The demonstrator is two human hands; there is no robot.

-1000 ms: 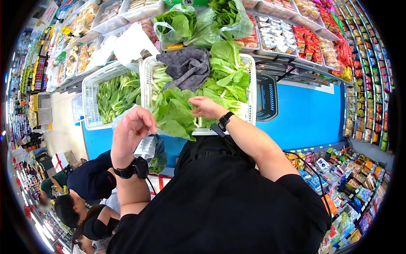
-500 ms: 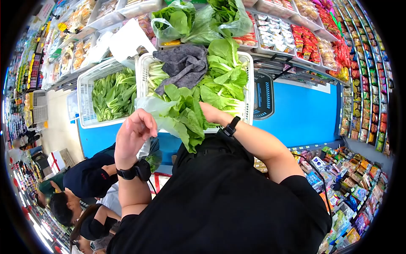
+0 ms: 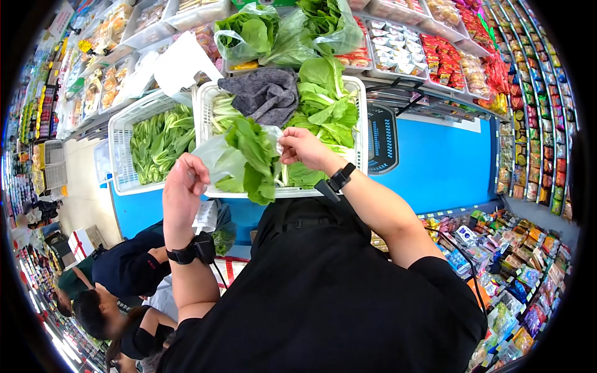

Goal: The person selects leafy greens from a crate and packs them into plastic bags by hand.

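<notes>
A clear plastic bag (image 3: 219, 159) with leafy greens (image 3: 254, 155) in it hangs over the front of a white basket (image 3: 200, 112). My left hand (image 3: 186, 177) is closed on the bag's left edge. My right hand (image 3: 301, 149) pinches the bag's right edge, beside the leaves. Behind the bagged leaves, a dark grey cloth (image 3: 264, 93) lies on the greens in the basket. More pale-stemmed leafy greens (image 3: 326, 112) fill the basket's right side.
A second white basket (image 3: 118, 149) with green vegetables stands at the left. Bagged greens (image 3: 249, 34) and trays of packaged snacks (image 3: 398, 50) line the back. Several people (image 3: 127, 264) are at the lower left. Packaged goods (image 3: 516, 273) lie at the lower right.
The leaves have gone from loose over the basket's front to inside the plastic bag. My right hand has come up from beside the leaves to the bag's right edge.
</notes>
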